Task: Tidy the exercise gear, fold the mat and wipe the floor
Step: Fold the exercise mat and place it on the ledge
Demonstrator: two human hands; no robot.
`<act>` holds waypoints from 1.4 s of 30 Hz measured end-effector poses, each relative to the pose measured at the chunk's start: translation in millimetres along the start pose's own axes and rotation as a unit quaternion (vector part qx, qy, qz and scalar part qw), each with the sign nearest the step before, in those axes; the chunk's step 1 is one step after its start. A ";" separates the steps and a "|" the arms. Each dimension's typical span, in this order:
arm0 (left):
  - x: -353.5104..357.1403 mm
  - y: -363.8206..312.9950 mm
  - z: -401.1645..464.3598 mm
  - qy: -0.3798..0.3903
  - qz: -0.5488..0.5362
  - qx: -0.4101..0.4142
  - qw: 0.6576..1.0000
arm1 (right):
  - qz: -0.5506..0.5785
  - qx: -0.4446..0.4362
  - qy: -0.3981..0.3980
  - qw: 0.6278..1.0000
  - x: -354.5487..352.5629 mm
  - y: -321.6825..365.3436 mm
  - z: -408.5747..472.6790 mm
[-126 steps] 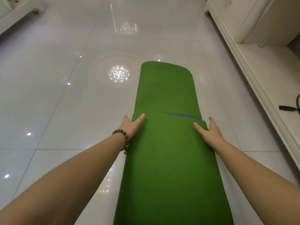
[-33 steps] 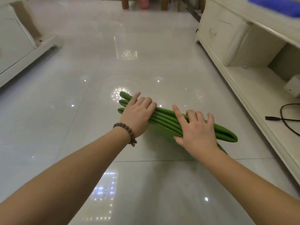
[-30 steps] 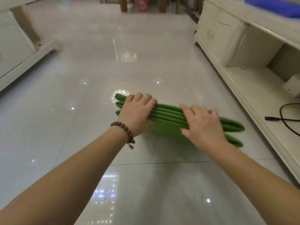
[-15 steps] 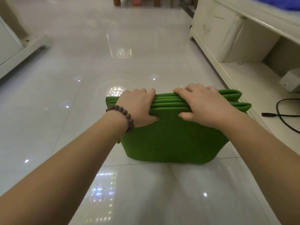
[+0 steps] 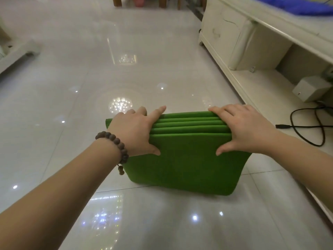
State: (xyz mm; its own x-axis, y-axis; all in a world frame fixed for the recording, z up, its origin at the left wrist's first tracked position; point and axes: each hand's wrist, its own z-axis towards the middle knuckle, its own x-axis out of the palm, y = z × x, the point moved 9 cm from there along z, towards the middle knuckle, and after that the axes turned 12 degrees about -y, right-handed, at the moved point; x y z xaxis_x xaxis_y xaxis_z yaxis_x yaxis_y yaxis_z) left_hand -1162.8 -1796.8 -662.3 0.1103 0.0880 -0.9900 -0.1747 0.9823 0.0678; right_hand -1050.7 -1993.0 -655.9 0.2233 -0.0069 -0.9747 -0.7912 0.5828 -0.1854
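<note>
1. Glossy pale tile floor (image 5: 75,73) fills most of the shot, with ceiling lights reflected all over it.
2. Cream low cabinet (image 5: 234,35) runs along the right, something blue (image 5: 292,6) on top, and a small white box (image 5: 311,88) plus black cable (image 5: 306,126) on its bottom shelf.
3. Green mat (image 5: 183,163) is folded into a stack, standing on edge on the floor beside the cabinet.
4. Left hand (image 5: 133,130) and right hand (image 5: 246,129) each clamp the mat's top folds, fingers over, thumbs on the near face.
5. Brown bead bracelet (image 5: 115,141) on the left wrist.
</note>
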 end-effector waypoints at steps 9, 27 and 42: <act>-34.1 -1.4 -15.4 -0.233 0.035 0.006 0.972 | -0.034 -0.010 -0.287 0.957 -40.9 10.1 -11.2; 169.2 -51.0 -127.6 -0.060 -0.067 0.106 0.990 | 0.024 0.024 0.032 0.999 179.5 92.0 -116.9; 234.9 -12.3 -129.2 0.013 -0.082 -0.164 0.983 | 0.115 -0.024 0.006 0.993 187.5 177.8 -34.4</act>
State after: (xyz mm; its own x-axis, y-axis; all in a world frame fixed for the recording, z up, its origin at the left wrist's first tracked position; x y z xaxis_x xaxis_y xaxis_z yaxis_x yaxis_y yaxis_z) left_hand -1261.1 -1809.6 -911.7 0.1399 -0.0755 -0.9873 -0.4625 0.8766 -0.1325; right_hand -1169.1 -1918.6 -875.9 0.0273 0.1118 -0.9934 -0.8471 0.5301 0.0364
